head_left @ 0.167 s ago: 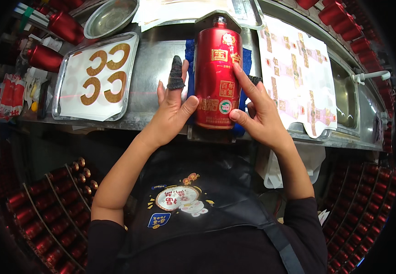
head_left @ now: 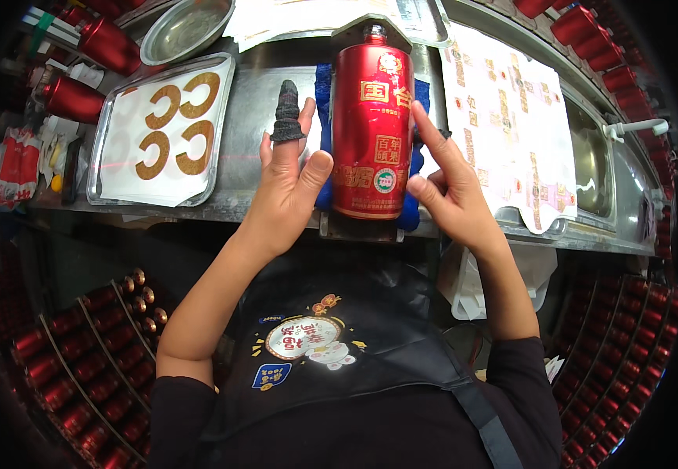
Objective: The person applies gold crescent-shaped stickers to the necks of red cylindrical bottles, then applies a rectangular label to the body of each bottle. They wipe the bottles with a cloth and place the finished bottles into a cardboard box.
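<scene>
Taking the red bottle (head_left: 372,129) as our landmark, we start far to its left, where red bottles (head_left: 93,47) lie at the bench's edge beside a packet in red and white (head_left: 12,168). Nearer the bottle sits a metal tray (head_left: 108,133) lined with white paper carrying four gold C-shaped stickers (head_left: 176,133), and just behind the tray stands a round steel bowl (head_left: 186,27). Immediately left of the bottle we see our left hand (head_left: 288,184), fingers spread apart and open (the index finger wears a dark knitted cot (head_left: 286,113)); its thumb tip rests against the bottle's lower left side. The bottle itself lies on its side on a blue cloth (head_left: 323,94) in a metal cradle on the steel bench (head_left: 245,102), cap pointing away from us. Directly right of it, our right hand (head_left: 452,191) is also open, fingers apart, the index finger touching the bottle's right flank without gripping it. Farther right lies a white sheet of printed labels (head_left: 511,125), and beyond that a sink (head_left: 597,164). Below the bench, crates of red bottles (head_left: 81,367) stand on both sides.
</scene>
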Available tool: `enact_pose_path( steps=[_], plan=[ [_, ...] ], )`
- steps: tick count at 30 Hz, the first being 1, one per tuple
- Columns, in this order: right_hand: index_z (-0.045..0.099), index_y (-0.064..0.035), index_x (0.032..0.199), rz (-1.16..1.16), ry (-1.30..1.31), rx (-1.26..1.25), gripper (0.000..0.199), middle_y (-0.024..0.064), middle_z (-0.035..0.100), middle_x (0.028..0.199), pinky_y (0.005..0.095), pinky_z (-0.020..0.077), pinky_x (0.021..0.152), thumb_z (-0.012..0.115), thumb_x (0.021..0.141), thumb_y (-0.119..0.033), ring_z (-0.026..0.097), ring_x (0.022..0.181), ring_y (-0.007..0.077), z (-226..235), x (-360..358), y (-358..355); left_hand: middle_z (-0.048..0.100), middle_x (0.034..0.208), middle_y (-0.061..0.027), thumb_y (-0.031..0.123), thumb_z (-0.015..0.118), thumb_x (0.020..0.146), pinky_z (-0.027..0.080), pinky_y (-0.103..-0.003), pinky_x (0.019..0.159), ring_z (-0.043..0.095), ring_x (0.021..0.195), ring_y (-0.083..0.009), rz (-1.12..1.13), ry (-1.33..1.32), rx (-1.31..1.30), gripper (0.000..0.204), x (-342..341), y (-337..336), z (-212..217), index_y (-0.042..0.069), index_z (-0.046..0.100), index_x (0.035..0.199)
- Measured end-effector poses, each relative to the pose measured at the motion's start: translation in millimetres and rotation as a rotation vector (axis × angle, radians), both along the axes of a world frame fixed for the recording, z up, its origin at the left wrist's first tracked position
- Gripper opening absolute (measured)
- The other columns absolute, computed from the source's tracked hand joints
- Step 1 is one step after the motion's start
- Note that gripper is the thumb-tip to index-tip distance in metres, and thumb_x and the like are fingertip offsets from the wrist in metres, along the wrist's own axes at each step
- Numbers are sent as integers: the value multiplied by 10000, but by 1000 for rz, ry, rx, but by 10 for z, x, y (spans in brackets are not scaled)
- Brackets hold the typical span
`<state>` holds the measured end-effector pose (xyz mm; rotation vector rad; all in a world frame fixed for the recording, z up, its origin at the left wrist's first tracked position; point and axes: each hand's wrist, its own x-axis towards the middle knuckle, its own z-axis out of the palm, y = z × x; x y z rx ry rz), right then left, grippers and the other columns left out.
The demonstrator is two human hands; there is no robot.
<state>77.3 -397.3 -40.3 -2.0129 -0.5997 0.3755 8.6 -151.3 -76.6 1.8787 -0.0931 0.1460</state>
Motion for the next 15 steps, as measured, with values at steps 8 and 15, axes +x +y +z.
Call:
enact_pose_path(
  steps=[8,15],
  plan=[
    [397,-186,1587,14,-33,-8,726,126,594,1044,299,406,667,700,948,-350,398,744,167,5,-24,45,337,1627,-228,420,501,1062,-93,-537,1216,237,1556,-319,-40,66,-126,808,27,-98,-66,-4,84,1609],
    [439,-264,1565,72,-154,-149,725,153,478,915,373,454,776,715,915,-430,475,804,272,113,-56,50,316,1646,-202,454,553,1029,-86,-540,1220,105,1586,-307,-88,46,-136,848,-5,-55,-128,2,128,1607]
  ],
)
